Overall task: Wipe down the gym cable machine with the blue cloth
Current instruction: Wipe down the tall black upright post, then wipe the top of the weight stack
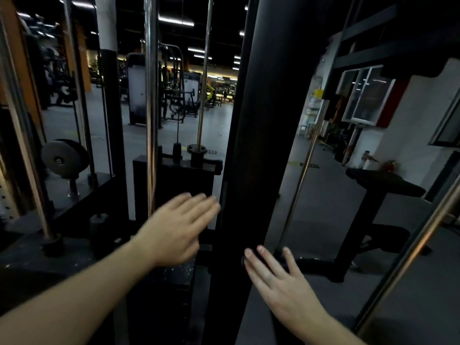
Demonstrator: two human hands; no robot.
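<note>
The cable machine's thick black upright post [263, 135] fills the middle of the head view. Behind it stands the black weight stack [184, 178], with chrome guide rods [151, 100] rising from it. My left hand [179, 227] is blurred, fingers stretched out flat, just left of the post and holding nothing. My right hand [276, 277] is spread open low against the post's right side, fingertips touching or nearly touching it. No blue cloth shows in either hand or anywhere in view.
A round weight plate [63, 158] sits on a peg at the left. A black padded bench [383, 183] on a stand is at the right, near a slanted chrome bar [306, 155]. More gym machines stand on the grey floor behind.
</note>
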